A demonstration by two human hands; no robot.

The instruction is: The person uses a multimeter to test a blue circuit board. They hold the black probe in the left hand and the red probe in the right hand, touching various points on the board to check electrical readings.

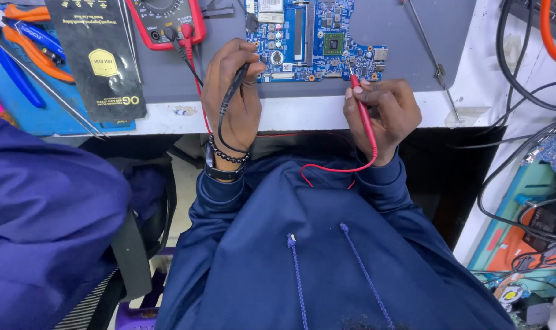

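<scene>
A blue circuit board (318,40) lies on a grey mat (406,36) at the desk's near edge. My left hand (229,98) grips a black test probe (234,90) with its tip at the board's left lower edge. My right hand (385,116) holds a red test probe (363,113), its tip touching the board's lower right part. Red and black leads run from the probes to a red-cased multimeter (165,21) at the top. A bead bracelet and a dark watch sit on my left wrist.
A black flat packet (100,55) lies on a blue mat (15,91) with orange and blue pliers (30,43) at the left. A person's blue sleeve (39,214) fills the lower left. Black cables (516,67) and another board (553,153) are at the right.
</scene>
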